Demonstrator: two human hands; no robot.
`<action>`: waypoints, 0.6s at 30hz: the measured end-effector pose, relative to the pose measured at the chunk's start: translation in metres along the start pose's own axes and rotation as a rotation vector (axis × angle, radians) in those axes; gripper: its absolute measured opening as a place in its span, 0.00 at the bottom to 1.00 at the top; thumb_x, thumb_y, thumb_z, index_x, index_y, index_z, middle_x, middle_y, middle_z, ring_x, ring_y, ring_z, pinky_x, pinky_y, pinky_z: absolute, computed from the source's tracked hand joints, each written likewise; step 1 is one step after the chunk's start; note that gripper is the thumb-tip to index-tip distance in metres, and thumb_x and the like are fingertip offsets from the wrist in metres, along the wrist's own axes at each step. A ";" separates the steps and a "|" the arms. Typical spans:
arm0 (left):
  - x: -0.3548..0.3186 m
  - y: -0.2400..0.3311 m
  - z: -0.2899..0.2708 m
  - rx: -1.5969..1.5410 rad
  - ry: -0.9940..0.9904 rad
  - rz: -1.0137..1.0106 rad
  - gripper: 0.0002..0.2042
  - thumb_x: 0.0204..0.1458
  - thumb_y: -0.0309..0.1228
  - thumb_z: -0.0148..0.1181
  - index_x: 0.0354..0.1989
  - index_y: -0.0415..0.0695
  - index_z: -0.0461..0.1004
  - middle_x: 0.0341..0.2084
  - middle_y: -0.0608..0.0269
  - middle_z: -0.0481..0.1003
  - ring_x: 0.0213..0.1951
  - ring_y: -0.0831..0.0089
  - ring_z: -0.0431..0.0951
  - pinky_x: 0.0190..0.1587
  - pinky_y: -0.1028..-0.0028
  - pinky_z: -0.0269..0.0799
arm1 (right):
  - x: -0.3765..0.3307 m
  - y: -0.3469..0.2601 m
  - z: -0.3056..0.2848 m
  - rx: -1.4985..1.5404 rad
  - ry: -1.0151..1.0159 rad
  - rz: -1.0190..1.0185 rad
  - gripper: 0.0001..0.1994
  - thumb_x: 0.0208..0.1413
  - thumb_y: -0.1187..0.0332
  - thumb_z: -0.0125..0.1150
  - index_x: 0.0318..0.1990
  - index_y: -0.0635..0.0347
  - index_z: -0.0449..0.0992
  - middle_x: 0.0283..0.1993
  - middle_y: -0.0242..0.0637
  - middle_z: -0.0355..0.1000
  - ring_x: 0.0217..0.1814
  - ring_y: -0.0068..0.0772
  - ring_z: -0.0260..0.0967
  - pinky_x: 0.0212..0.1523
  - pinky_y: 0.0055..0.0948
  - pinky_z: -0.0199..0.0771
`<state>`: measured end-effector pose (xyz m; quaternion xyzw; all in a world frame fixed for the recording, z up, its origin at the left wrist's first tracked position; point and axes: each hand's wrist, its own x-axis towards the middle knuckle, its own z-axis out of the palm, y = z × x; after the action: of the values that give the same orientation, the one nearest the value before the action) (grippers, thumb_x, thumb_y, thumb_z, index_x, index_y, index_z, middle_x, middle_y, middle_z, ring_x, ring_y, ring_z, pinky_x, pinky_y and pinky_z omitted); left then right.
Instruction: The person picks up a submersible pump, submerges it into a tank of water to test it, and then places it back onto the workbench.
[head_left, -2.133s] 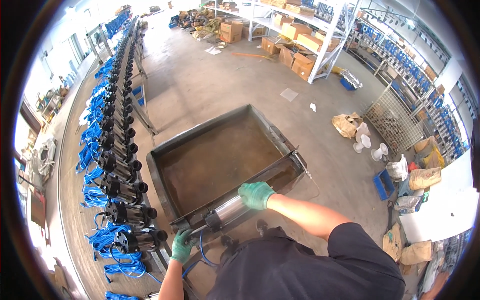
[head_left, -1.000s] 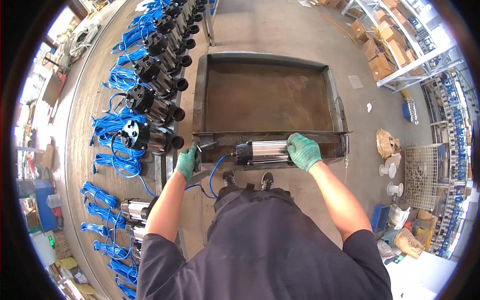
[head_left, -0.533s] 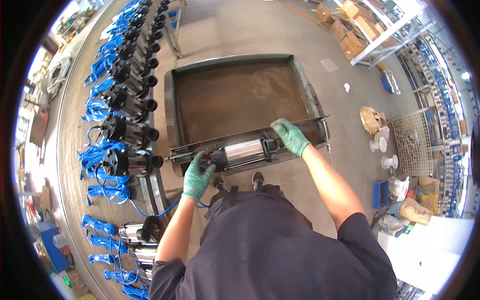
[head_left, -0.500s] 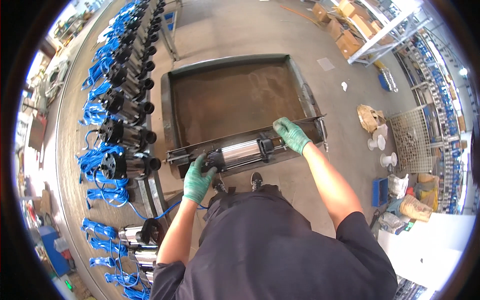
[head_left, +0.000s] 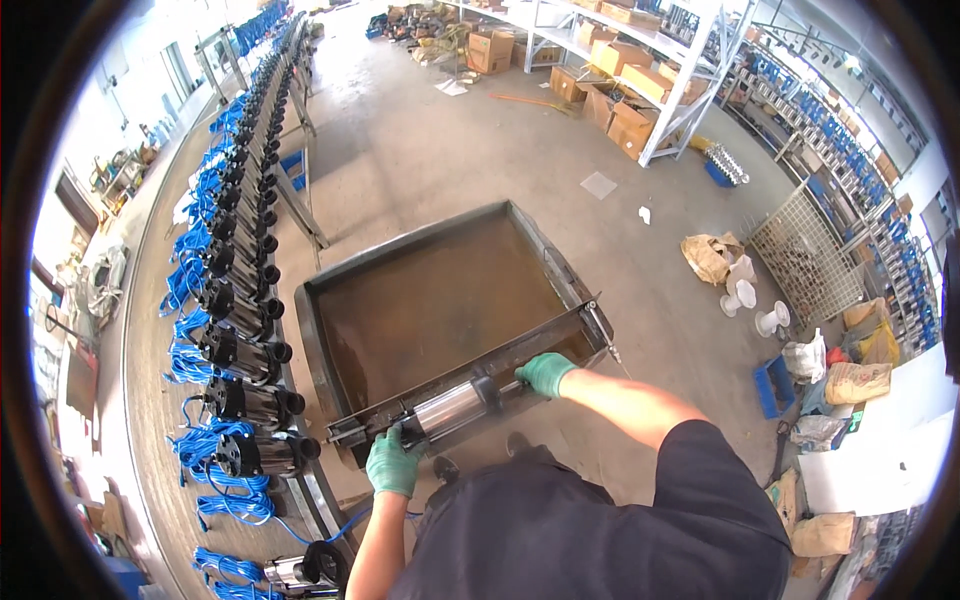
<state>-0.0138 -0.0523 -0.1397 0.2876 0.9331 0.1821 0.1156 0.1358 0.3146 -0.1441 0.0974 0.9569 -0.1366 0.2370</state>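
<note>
A steel-cased pump with black ends lies across a dark metal ledge at the near side of a water-filled tank. My left hand, in a green glove, holds the pump's black left end with thumb and fingers. Just beyond the pump's right end, my right hand, gloved alike, has its fingers closed by a thin rod. What sits inside that grip is hidden. A blue cable runs from the left hand's side toward the bench.
On the left, a long bench carries a row of similar pumps with coiled blue cables. Cardboard boxes sit on and below white shelving. White spools, a wire-mesh panel and a blue bin stand right.
The view has tilted up and turned, so the tank appears lower and slanted. My right hand has come in close to the pump's right end and closed. My left hand stays at the left end.
</note>
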 end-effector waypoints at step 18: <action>-0.002 0.012 -0.010 -0.054 -0.007 -0.032 0.26 0.47 0.46 0.77 0.53 0.50 0.80 0.45 0.52 0.81 0.48 0.50 0.81 0.52 0.56 0.77 | -0.004 0.022 0.037 1.684 -0.143 0.081 0.14 0.68 0.58 0.59 0.55 0.51 0.78 0.37 0.28 0.75 0.29 0.24 0.70 0.29 0.29 0.72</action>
<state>-0.0096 -0.0472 -0.1258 0.2698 0.9320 0.2045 0.1294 0.1602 0.3234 -0.1782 0.2666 0.5141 -0.8013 0.1501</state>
